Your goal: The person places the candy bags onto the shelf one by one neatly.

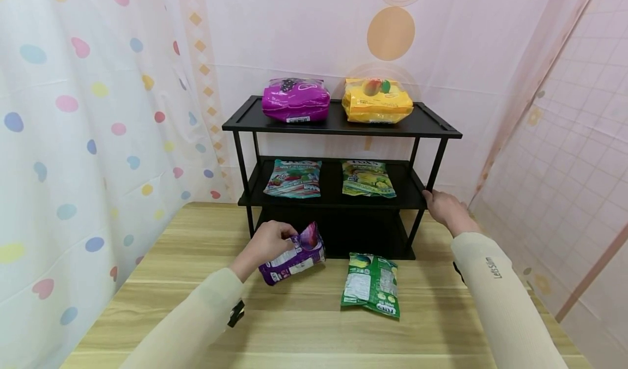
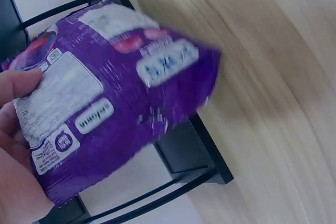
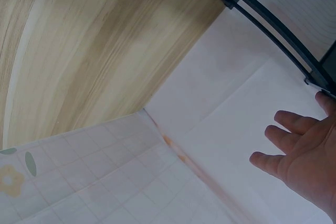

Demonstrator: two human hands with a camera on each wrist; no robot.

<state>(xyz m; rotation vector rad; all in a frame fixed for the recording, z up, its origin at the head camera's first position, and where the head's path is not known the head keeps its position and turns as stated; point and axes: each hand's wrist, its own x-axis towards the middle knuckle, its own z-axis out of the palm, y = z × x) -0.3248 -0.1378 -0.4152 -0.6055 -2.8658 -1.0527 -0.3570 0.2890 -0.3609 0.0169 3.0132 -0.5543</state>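
My left hand [image 1: 271, 242] pinches a purple candy bag [image 1: 294, 259] by its upper edge, in front of the bottom tier of a black three-tier shelf [image 1: 343, 201]. In the left wrist view the thumb lies on the printed back of the purple bag [image 2: 121, 85], which is tilted close over the shelf frame. My right hand [image 1: 445, 211] touches the right end of the middle tier near the post. The right wrist view shows that hand [image 3: 307, 150] with fingers spread, its index fingertip at the shelf's edge. A green candy bag [image 1: 371, 285] lies on the table before the shelf.
On the top tier stand a magenta bag [image 1: 296, 101] and a yellow bag [image 1: 376, 102]. The middle tier bears a teal candy bag [image 1: 294, 179] and a yellow-green one [image 1: 368, 179]. A wooden table [image 1: 314, 336] lies below, with patterned curtains [image 1: 98, 113] around.
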